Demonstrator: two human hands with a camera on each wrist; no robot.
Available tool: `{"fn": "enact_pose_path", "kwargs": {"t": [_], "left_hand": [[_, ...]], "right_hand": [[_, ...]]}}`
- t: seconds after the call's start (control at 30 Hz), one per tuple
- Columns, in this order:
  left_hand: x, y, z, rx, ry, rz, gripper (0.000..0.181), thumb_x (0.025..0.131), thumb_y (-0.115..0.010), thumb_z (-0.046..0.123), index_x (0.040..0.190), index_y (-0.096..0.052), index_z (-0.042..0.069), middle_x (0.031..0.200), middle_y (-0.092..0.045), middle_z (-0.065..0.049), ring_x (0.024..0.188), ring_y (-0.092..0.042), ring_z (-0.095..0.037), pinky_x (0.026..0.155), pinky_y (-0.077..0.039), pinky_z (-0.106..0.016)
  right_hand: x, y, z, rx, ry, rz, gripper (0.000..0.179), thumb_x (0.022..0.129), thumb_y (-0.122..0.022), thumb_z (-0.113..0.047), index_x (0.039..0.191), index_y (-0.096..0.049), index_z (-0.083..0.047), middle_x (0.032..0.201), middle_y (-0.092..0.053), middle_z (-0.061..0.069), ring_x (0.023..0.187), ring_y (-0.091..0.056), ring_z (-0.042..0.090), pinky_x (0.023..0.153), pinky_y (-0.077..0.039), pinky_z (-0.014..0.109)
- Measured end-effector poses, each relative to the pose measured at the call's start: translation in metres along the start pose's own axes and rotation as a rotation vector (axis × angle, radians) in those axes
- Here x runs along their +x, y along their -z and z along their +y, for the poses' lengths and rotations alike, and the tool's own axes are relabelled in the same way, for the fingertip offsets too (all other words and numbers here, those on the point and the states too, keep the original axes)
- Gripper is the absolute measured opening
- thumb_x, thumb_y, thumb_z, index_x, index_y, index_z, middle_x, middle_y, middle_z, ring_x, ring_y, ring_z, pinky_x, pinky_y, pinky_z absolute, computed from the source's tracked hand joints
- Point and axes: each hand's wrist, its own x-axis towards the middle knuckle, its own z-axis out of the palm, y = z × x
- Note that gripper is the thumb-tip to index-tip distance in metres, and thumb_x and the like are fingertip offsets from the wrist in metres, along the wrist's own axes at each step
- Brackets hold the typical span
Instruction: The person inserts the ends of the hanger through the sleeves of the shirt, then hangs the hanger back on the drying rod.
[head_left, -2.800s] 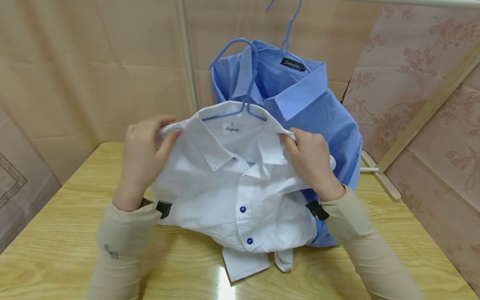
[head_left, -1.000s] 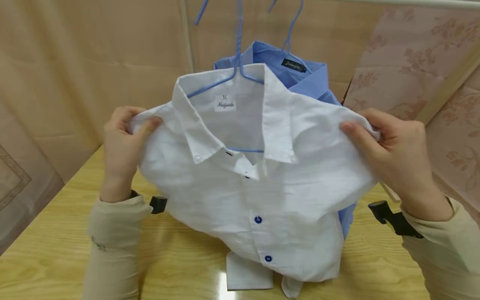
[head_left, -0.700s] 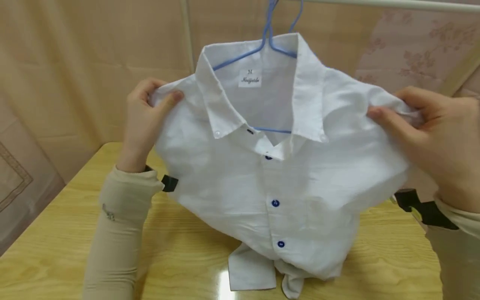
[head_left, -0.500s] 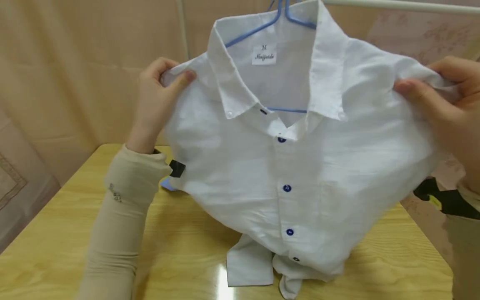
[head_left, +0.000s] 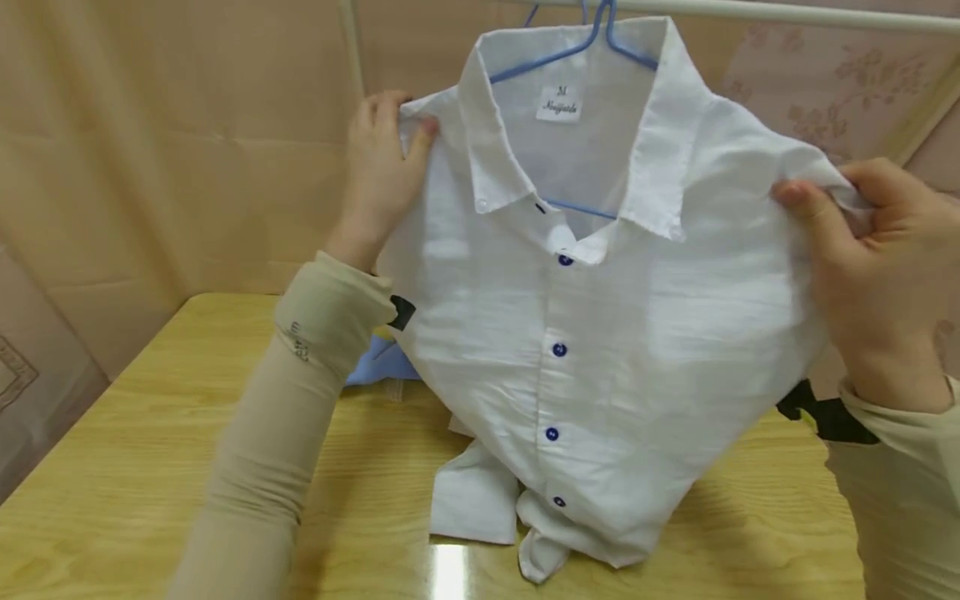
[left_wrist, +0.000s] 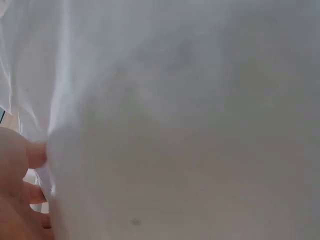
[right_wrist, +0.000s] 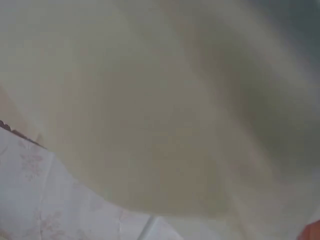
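Observation:
A white button-up shirt [head_left: 607, 333] with dark blue buttons is spread upright in the head view, a blue wire hanger [head_left: 540, 62] inside its collar. My left hand [head_left: 382, 171] pinches the shoulder at the image's left, thumb in front. At the other shoulder, my right hand [head_left: 885, 258] grips the cloth between thumb and fingers. White fabric [left_wrist: 175, 110] fills most of the left wrist view, with fingers [left_wrist: 35, 155] at its edge. Blurred shirt cloth [right_wrist: 150, 110] covers the right wrist view. The hanger's hook top runs out of the head view.
A pale rail [head_left: 787, 12] crosses the top of the head view behind the shirt. Part of a blue garment [head_left: 382, 362] shows behind it, low at the left. The wooden table [head_left: 150, 433] lies below; shirt cuffs [head_left: 474, 500] hang close over it. Curtains stand behind.
The white shirt has been raised and stretched wider, now in front of the blue shirt and hiding most of it. Lately, my left hand moved right and up, and my right hand dropped slightly.

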Motion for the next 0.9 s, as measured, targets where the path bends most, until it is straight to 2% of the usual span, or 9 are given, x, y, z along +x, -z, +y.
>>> {"fn": "enact_pose_path", "kwargs": {"t": [0.07, 0.17, 0.27, 0.37, 0.5, 0.6, 0.73, 0.83, 0.9], "left_hand": [[0.000, -0.006, 0.001, 0.026, -0.028, 0.001, 0.042, 0.093, -0.048, 0.030, 0.129, -0.046, 0.009, 0.131, -0.042, -0.010, 0.125, -0.035, -0.022, 0.105, -0.023, -0.026], [0.000, -0.015, 0.004, 0.046, -0.079, -0.047, 0.042, 0.093, -0.047, 0.026, 0.131, -0.044, 0.008, 0.135, -0.039, -0.012, 0.128, -0.031, -0.022, 0.107, -0.020, -0.027], [0.001, -0.023, 0.007, 0.056, -0.101, -0.107, 0.044, 0.094, -0.045, 0.024, 0.134, -0.040, 0.008, 0.139, -0.034, -0.012, 0.131, -0.026, -0.022, 0.109, -0.018, -0.027], [0.003, -0.032, 0.008, 0.039, -0.126, -0.124, 0.048, 0.092, -0.046, 0.019, 0.137, -0.034, 0.007, 0.139, -0.033, -0.013, 0.131, -0.027, -0.024, 0.109, -0.018, -0.028], [0.008, -0.040, 0.009, -0.019, -0.127, -0.148, 0.055, 0.091, -0.045, 0.015, 0.141, -0.026, 0.007, 0.142, -0.031, -0.013, 0.132, -0.027, -0.024, 0.109, -0.016, -0.026], [0.013, -0.042, 0.008, -0.071, -0.076, -0.181, 0.056, 0.092, -0.041, 0.014, 0.143, -0.021, 0.007, 0.146, -0.023, -0.012, 0.136, -0.020, -0.021, 0.110, -0.011, -0.022], [0.020, -0.044, -0.002, -0.133, -0.024, -0.197, 0.055, 0.092, -0.037, 0.011, 0.143, -0.018, 0.003, 0.147, -0.020, -0.014, 0.137, -0.016, -0.018, 0.108, -0.009, -0.017], [0.021, -0.044, -0.012, -0.212, 0.041, -0.197, 0.054, 0.093, -0.037, 0.011, 0.143, -0.017, 0.002, 0.146, -0.024, -0.014, 0.136, -0.021, -0.017, 0.108, -0.013, -0.016], [0.019, -0.041, -0.015, -0.278, 0.093, -0.204, 0.052, 0.095, -0.036, 0.014, 0.143, -0.017, 0.003, 0.146, -0.027, -0.015, 0.135, -0.026, -0.017, 0.107, -0.018, -0.018]], "right_hand": [[-0.001, 0.000, 0.002, -0.002, 0.027, 0.013, 0.022, 0.075, -0.075, -0.023, 0.072, -0.057, -0.036, 0.063, -0.047, -0.031, 0.051, -0.034, -0.009, 0.048, -0.022, 0.009], [-0.004, -0.004, 0.001, -0.057, 0.084, 0.023, 0.014, 0.075, -0.074, -0.028, 0.068, -0.066, -0.018, 0.063, -0.043, -0.035, 0.052, -0.033, -0.012, 0.051, -0.023, 0.009], [-0.006, -0.011, -0.004, -0.138, 0.150, 0.048, 0.036, 0.075, -0.073, -0.036, 0.076, -0.068, 0.000, 0.062, -0.037, -0.041, 0.050, -0.028, -0.015, 0.052, -0.022, 0.008], [-0.006, -0.018, -0.008, -0.196, 0.177, 0.067, 0.043, 0.074, -0.072, -0.041, 0.081, -0.068, 0.001, 0.060, -0.032, -0.041, 0.048, -0.024, -0.015, 0.051, -0.019, 0.009], [-0.005, -0.031, -0.012, -0.225, 0.174, 0.062, 0.043, 0.076, -0.069, -0.044, 0.082, -0.068, -0.002, 0.055, -0.053, -0.012, 0.050, -0.022, -0.015, 0.052, -0.018, 0.011], [-0.003, -0.046, -0.012, -0.207, 0.186, 0.054, 0.041, 0.077, -0.068, -0.043, 0.082, -0.068, -0.002, 0.061, -0.058, 0.016, 0.051, -0.022, -0.016, 0.053, -0.019, 0.013], [-0.004, -0.069, -0.010, -0.232, 0.223, 0.051, 0.042, 0.081, -0.063, -0.044, 0.084, -0.066, -0.003, 0.062, -0.060, 0.018, 0.049, -0.048, 0.009, 0.053, -0.032, 0.030], [-0.012, -0.087, -0.007, -0.284, 0.252, 0.053, 0.043, 0.084, -0.058, -0.046, 0.084, -0.064, -0.004, 0.061, -0.059, 0.018, 0.052, -0.050, 0.038, 0.052, -0.031, 0.047], [-0.018, -0.100, -0.003, -0.306, 0.287, 0.065, 0.042, 0.086, -0.056, -0.045, 0.084, -0.063, -0.004, 0.061, -0.060, 0.016, 0.050, -0.051, 0.036, 0.049, -0.032, 0.047]]}}
